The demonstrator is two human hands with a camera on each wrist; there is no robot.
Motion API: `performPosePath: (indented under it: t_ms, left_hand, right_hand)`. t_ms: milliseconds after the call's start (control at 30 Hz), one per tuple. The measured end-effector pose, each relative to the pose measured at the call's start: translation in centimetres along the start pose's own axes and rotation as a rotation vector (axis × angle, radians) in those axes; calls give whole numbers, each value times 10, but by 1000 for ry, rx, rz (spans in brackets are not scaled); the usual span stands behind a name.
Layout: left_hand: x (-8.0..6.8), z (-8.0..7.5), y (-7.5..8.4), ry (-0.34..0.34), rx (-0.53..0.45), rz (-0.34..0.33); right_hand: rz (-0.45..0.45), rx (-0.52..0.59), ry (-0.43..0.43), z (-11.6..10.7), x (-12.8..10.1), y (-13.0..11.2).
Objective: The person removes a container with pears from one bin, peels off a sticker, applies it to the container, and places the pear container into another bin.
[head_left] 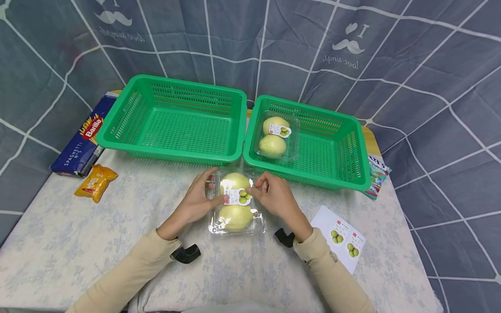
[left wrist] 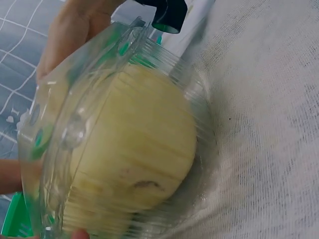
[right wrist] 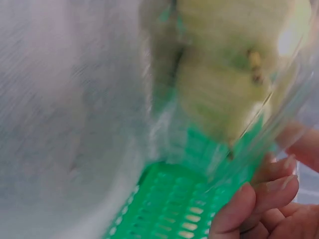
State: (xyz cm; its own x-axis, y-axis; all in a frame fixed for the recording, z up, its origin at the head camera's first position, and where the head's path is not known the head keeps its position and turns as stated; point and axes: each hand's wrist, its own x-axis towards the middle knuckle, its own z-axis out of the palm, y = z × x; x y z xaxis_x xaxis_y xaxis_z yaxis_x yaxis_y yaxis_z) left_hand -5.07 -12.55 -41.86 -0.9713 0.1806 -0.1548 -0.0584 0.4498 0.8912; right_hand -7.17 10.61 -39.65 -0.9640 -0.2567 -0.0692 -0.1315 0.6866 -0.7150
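A clear plastic clamshell box [head_left: 238, 226] with two pale yellow melons [head_left: 235, 217] inside lies on the table in front of me. Across its lid sits a white label [head_left: 234, 197] with a picture of green fruit. My left hand [head_left: 197, 201] is at the box's left side, its thumb touching the label's left end. From the other side my right hand [head_left: 275, 195] presses its thumb on the label's right end, the other fingers loosely bent. In the left wrist view a melon [left wrist: 144, 139] shows through the plastic; the right wrist view is blurred.
Two green baskets stand behind: the left basket [head_left: 185, 158], and the right basket [head_left: 305, 176] holding another labelled melon box [head_left: 294, 141]. A label sheet [head_left: 332, 217] lies right. A Barilla spaghetti box [head_left: 80, 145], orange packet [head_left: 95, 182] and snack bag [head_left: 377, 178] lie at the sides.
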Motion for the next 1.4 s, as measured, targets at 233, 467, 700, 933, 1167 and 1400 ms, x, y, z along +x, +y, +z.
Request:
performPosePath:
  t_ms: [233,467,700,933,1167,1400]
  left_hand:
    - [-2,-6,0,-81,-46,-2]
    - [-2,-4,-2,-78,-40,21]
    - [-2,-5,-6,-74,-72,36]
    - [-5,-9,-11,-99,-233,2]
    - [-10,-15,-20,-103,-381,-93]
    - [-13,-18,-22,-132,-388,-100]
  right_hand:
    - [24,81,-25,-4,-1,8]
    - [82,0,-54,0,-4,1]
    - [79,79,-86,-2,-2,5]
    - [121,163,-96,-2,-7,22]
    - [109,332,-195,-4,-16,36]
    - [122,444,-264,-6,-22,43]
